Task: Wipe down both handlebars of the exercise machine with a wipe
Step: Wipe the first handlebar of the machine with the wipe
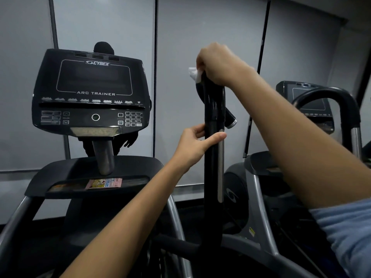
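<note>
- Two bare hands were on one upright black handlebar (213, 157) of the exercise machine (90, 173), right of its console (92, 91).
- The right hand (217, 64) was at the top of the bar, its grip closed over a white wipe (194, 74) pressed against the bar's upper end.
- The left hand (195, 146) was lower down, fingers and thumb curled loosely around the bar.
</note>
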